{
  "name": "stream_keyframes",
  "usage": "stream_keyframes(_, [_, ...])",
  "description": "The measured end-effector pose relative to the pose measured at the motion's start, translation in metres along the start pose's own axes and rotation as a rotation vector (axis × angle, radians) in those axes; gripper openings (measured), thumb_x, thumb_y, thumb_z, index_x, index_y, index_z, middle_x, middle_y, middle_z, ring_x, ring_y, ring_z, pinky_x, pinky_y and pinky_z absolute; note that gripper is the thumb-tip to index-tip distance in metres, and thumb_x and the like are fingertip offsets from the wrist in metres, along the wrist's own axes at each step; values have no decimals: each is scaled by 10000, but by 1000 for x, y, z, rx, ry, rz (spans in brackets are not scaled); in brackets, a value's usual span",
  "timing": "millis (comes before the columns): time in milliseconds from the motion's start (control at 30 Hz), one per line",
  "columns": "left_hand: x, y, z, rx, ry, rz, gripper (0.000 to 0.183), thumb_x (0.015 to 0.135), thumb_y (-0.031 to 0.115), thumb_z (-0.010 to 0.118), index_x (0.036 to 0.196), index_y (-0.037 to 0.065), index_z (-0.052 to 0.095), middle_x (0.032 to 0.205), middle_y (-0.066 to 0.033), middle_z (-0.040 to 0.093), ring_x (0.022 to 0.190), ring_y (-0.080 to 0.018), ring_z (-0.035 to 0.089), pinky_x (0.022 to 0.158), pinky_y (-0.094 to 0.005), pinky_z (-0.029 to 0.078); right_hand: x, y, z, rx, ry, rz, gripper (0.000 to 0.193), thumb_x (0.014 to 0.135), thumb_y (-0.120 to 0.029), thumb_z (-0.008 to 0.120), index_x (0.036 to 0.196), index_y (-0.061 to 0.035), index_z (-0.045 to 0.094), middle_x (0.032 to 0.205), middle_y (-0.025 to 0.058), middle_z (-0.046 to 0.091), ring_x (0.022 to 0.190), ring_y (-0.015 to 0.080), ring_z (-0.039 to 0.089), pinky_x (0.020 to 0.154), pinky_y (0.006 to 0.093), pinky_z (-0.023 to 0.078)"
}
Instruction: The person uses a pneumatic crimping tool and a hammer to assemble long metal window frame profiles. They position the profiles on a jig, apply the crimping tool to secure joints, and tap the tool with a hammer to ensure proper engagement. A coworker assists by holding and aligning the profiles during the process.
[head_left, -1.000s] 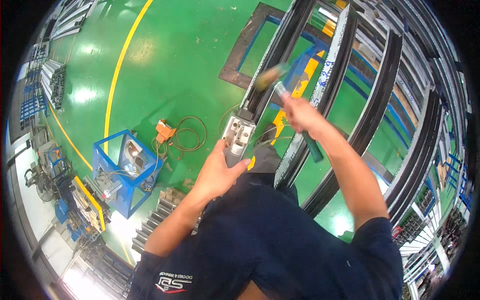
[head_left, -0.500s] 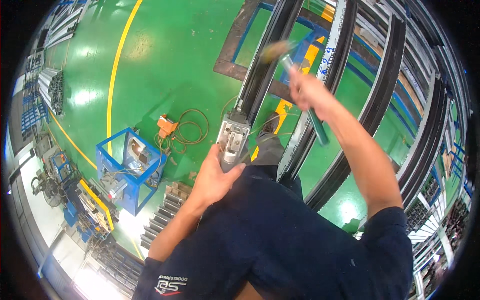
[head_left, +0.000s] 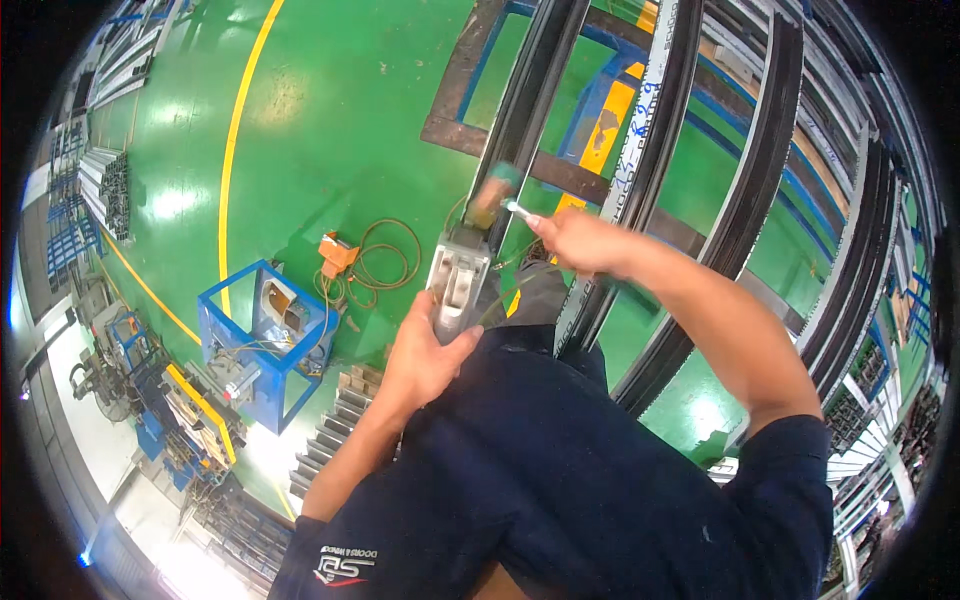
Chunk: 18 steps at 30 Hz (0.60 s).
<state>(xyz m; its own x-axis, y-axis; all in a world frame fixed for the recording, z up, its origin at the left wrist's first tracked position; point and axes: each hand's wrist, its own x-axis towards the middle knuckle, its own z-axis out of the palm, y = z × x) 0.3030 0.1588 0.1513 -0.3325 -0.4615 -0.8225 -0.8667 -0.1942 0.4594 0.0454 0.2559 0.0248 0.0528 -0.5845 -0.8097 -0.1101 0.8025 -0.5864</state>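
A mallet point(head_left: 492, 193) with a blurred tan and green head is in my right hand point(head_left: 586, 242), whose fingers are wrapped round its handle. Its head is over the near end of a long black metal profile point(head_left: 531, 100), just beyond a grey metal tool block point(head_left: 460, 275). Whether the head touches the profile or the block, I cannot tell. My left hand point(head_left: 432, 352) grips the near end of this block, thumb on one side and fingers on the other. The block sits at the profile's end and has recessed openings on top.
More long profiles point(head_left: 650, 130) lie side by side to the right on a blue and brown rack point(head_left: 462, 132). On the green floor at left stand a blue frame stand point(head_left: 268, 330) and an orange foot pedal point(head_left: 338, 254) with a coiled cable. Stacked metal pieces point(head_left: 345, 425) lie by my left arm.
My right hand has swung the mallet down and to the left, from above the profiles to beside the tool block. My left hand keeps its grip on the block.
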Motion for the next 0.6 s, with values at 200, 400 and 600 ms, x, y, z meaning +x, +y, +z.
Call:
stream_keyframes(200, [-8, -6, -1, -46, -2, 87, 601, 910, 144, 821, 1370, -78, 504, 984, -152, 718, 572, -139, 599, 518, -322, 504, 3, -5, -51, 811, 421, -190, 569, 1140, -564, 427, 769, -140, 510, 605, -37, 438, 467, 109, 389, 442, 320, 348])
stream_keyframes(400, [-7, -20, 0, -34, 23, 75, 581, 917, 120, 809, 1376, -76, 512, 989, -135, 714, 567, -112, 575, 500, -307, 481, -14, -15, -11, -197, 53, -31, 716, 1129, -575, 403, 950, 56, 689, 824, 216, 690, 723, 362, 690, 744, 493, 535])
stream_keyframes(600, [-7, -18, -10, -91, 9, 199, 498, 930, 116, 800, 1306, -74, 533, 852, -77, 685, 549, -98, 556, 469, -280, 442, -67, 31, -16, 144, 1052, -278, 542, 1012, -503, 701, 900, 25, 645, 754, 136, 670, 692, 286, 632, 685, 453, 491])
